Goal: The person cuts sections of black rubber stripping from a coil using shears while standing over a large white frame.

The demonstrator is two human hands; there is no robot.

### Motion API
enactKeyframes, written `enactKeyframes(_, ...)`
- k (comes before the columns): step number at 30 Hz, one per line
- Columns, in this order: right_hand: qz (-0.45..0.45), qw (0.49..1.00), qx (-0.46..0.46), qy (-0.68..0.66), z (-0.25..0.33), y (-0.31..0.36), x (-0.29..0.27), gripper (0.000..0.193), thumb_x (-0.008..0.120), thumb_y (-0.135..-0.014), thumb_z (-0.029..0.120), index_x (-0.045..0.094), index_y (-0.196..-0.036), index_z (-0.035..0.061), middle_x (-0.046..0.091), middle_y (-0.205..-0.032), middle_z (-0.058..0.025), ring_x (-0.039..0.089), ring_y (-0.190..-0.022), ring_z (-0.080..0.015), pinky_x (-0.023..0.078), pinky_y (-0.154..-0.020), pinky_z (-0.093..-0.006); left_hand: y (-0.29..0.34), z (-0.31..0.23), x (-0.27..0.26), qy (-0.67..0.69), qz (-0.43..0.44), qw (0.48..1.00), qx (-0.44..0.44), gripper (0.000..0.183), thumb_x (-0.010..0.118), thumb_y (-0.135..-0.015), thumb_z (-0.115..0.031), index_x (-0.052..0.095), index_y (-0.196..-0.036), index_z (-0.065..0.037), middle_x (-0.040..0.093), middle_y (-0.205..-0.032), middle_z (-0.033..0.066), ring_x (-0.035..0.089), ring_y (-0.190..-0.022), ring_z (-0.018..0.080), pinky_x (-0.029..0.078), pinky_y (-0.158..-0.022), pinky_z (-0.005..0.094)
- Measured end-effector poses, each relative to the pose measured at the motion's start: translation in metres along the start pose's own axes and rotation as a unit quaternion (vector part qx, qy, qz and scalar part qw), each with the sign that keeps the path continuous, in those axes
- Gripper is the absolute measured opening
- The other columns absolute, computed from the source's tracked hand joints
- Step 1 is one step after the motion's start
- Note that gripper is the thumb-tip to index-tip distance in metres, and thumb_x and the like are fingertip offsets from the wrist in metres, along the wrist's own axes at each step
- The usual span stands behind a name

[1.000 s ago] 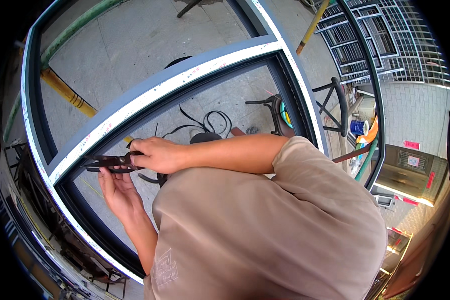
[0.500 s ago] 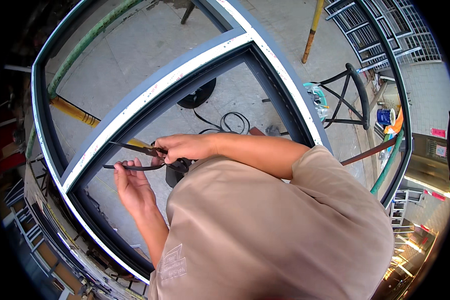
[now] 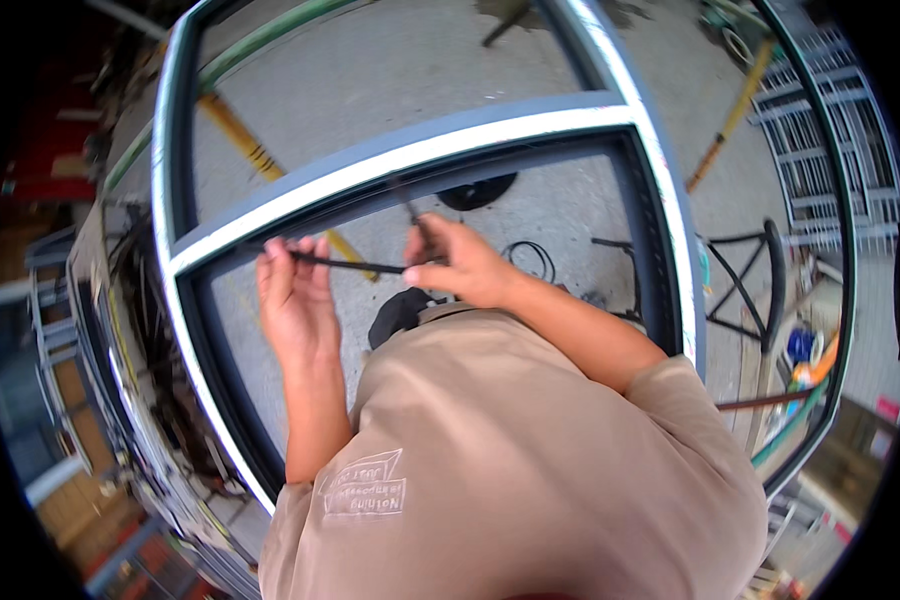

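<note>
My left hand (image 3: 302,295) pinches the end of a black rubber strip (image 3: 355,265) between thumb and fingers, its other fingers partly curled. The strip runs nearly straight across to my right hand (image 3: 462,265). That hand is closed around dark scissors (image 3: 406,200), whose blurred blades point up and away from me. Whether the strip's near end is gripped in the right hand or only passes by it, I cannot tell. Both hands are above the opening of a large grey window frame (image 3: 390,150) with white film on its faces, just my side of its crossbar.
Below the frame, yellow-and-green pipe supports (image 3: 240,135) cross the floor. A black round base (image 3: 477,190) and a loop of black cord (image 3: 530,260) lie under the opening. To the right stand a black stool frame (image 3: 755,285) and stacked metal frames (image 3: 835,140).
My hands have moved apart, drawing the strip out between them. The scissors have turned from pointing left to pointing away. The view has shifted, so the frame sits farther right.
</note>
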State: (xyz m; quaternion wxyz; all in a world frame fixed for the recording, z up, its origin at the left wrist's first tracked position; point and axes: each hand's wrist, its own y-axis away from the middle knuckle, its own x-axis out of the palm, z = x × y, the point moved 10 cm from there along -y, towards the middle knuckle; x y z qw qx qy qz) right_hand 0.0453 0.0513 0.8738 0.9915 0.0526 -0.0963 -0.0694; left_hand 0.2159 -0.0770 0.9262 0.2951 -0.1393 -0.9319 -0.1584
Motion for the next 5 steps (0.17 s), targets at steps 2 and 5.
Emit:
enactKeyframes(2,-0.027,0.998,-0.005,-0.048,0.003,0.004,-0.013,0.034,0.080,-0.089,0.019,0.056,-0.107,0.0046,0.063,-0.100,-0.0075,0.062,-0.094,-0.0175,0.052,-0.088,-0.0359,-0.012,-0.008,-0.014,0.022,-0.045,0.998,0.021,0.009,0.063,-0.108,-0.017,0.059,-0.110,-0.010,0.066,-0.102,0.0039,0.068,-0.101,0.0199,0.058,-0.102,0.0445)
enactKeyframes(5,-0.017,1.000,-0.004,0.026,-0.008,-0.010,-0.010,0.034,0.080,-0.088,0.018,0.055,-0.107,0.0062,0.063,-0.101,-0.0081,0.063,-0.097,-0.0185,0.051,-0.093,-0.0369,-0.021,-0.031,-0.050,0.017,-0.097,0.994,0.049,0.015,0.067,-0.106,-0.021,0.058,-0.110,-0.010,0.066,-0.103,0.0040,0.069,-0.100,0.0193,0.061,-0.097,0.0425)
